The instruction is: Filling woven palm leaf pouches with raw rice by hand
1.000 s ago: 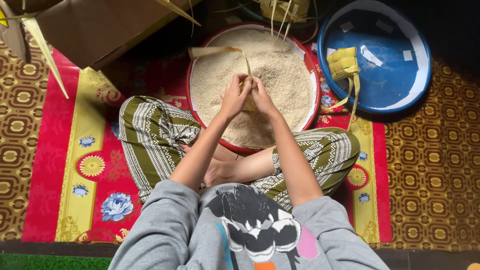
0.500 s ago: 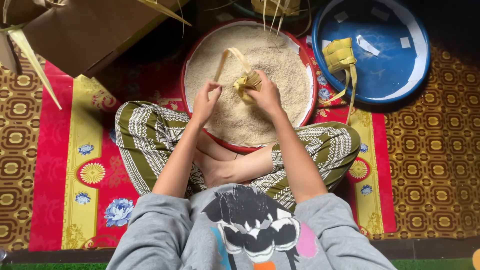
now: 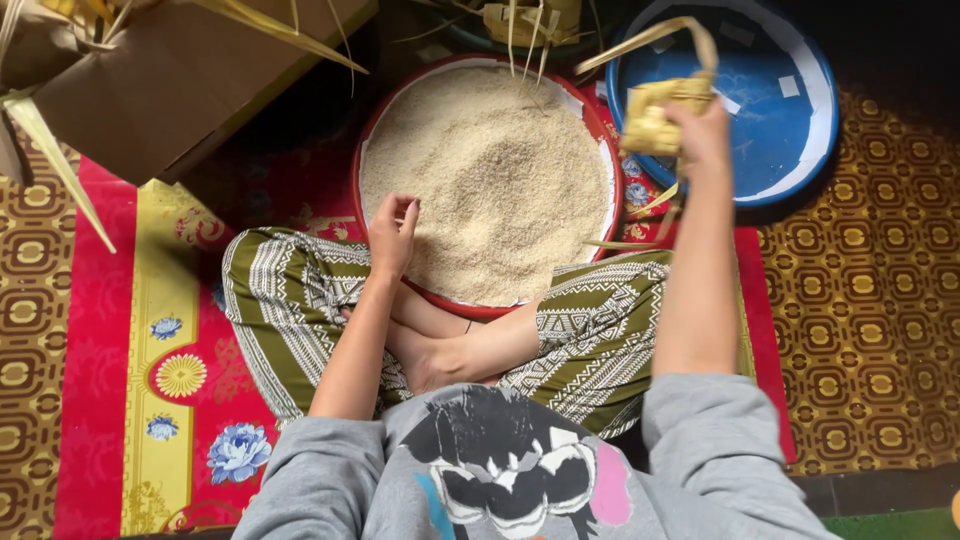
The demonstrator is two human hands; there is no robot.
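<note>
right grip (image 3: 700, 135) clenched on a woven leaf pouch (image 3: 655, 118) over the blue basin (image 3: 800, 150), rice tray (image 3: 600, 150) just left, left grip (image 3: 392, 235) loose at its rim.

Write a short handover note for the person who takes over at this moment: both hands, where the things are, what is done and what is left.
Left hand: empty, fingers curled, at the near edge of the rice in the red basin.
Right hand: closed on a woven leaf pouch, held over the blue basin; its loose leaf strips stick up.
Done: this pouch is woven and lifted away from the rice; whether it is filled cannot be seen.
Left: the pouch is not yet put down. Much rice remains. More leaf strips lie by the cardboard box at top left.
</note>
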